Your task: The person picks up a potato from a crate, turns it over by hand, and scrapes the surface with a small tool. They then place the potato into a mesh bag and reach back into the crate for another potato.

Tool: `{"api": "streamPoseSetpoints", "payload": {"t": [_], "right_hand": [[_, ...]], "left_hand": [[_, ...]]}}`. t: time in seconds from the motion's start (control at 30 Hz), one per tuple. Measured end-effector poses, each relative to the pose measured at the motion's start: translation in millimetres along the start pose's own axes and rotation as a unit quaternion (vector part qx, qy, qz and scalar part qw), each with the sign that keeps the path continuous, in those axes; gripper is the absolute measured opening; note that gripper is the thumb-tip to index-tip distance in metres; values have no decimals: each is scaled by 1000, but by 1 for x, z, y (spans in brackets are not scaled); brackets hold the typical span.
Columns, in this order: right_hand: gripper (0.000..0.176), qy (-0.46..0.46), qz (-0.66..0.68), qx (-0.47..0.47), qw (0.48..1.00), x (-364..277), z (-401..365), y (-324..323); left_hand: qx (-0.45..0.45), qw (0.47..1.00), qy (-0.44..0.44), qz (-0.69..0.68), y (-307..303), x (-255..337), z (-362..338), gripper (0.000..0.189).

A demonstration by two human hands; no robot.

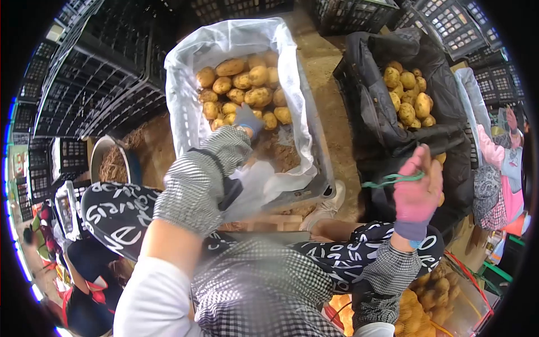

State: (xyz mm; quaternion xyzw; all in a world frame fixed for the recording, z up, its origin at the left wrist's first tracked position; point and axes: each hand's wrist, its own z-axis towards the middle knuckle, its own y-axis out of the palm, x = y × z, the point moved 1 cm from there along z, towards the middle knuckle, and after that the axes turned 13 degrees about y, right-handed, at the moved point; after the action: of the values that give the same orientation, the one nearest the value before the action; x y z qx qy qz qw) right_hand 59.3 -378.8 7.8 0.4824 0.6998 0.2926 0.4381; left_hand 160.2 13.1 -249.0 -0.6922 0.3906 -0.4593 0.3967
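Observation:
My left hand (pixel 248 120), in a grey glove, reaches into a crate lined with white fabric (pixel 288 73). Its fingers are stretched out over the near edge of a pile of potatoes (pixel 258 96); I see no potato gripped in it, and part of the hand is hidden from above. On the right, my right hand (pixel 418 188) in a pink glove is raised in front of a crate lined with black fabric (pixel 365 73). A thin green ring (pixel 390 180), seen nearly edge-on, is held at its fingers. More potatoes (pixel 409 95) lie inside the black-lined crate.
Black plastic crates (pixel 92 73) are stacked at the left, with others along the back. A round tub (pixel 115 160) of brown, stringy material stands left. Near my right elbow lie a net sack (pixel 414 317) and potatoes (pixel 435 295). Other people (pixel 92 275) are at both sides.

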Motion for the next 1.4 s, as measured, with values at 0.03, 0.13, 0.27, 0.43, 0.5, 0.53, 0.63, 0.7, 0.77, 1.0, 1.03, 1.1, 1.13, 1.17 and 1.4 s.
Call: {"api": "streamPoseSetpoints", "payload": {"t": [0.03, 0.13, 0.27, 0.43, 0.5, 0.53, 0.63, 0.7, 0.77, 1.0, 1.03, 1.1, 1.13, 1.17, 1.4], "right_hand": [[42, 51, -55, -52, 996, 7, 0, 6], [41, 37, -168, -16, 985, 26, 2, 21], [43, -22, -430, -29, 902, 64, -2, 35], [64, -143, -725, -139, 659, 130, 1, 27], [71, -121, -718, -168, 664, 143, -2, 23], [75, -110, -714, -182, 667, 149, -5, 23], [77, 75, -671, -192, 712, 148, -17, 36], [78, 161, -642, -214, 719, 151, -24, 44], [79, 126, -632, -272, 715, 159, -24, 39], [81, 291, -514, -237, 772, 161, -33, 46], [80, 298, -497, -240, 779, 162, -32, 46], [79, 312, -462, -245, 793, 164, -30, 41], [78, 258, -503, -281, 776, 168, -25, 35], [77, 203, -541, -315, 753, 173, -20, 26], [69, -36, -649, -283, 705, 178, -8, 31]], "left_hand": [[-20, 1000, -14, 0, -2, 3, 0, 96], [-46, 995, 12, -89, -4, -4, -3, 96], [-281, 723, 22, -631, -41, 14, -31, 61], [-447, 515, 68, -728, -164, 83, -127, 52], [-335, 617, 77, -708, -174, 106, -171, 53], [-315, 674, 115, -658, -183, 105, -178, 55], [-215, 859, 228, -405, -208, 96, -200, 61], [-95, 919, 279, -262, -211, 92, -215, 58], [-42, 910, 299, -284, -210, 83, -223, 57], [25, 896, 305, -323, -194, 71, -226, 57], [21, 893, 298, -336, -193, 70, -225, 57], [12, 888, 282, -362, -190, 68, -223, 56], [44, 879, 272, -389, -182, 64, -217, 55], [76, 869, 260, -414, -169, 57, -209, 54], [-122, 743, 206, -626, -197, 66, -205, 62]]}}
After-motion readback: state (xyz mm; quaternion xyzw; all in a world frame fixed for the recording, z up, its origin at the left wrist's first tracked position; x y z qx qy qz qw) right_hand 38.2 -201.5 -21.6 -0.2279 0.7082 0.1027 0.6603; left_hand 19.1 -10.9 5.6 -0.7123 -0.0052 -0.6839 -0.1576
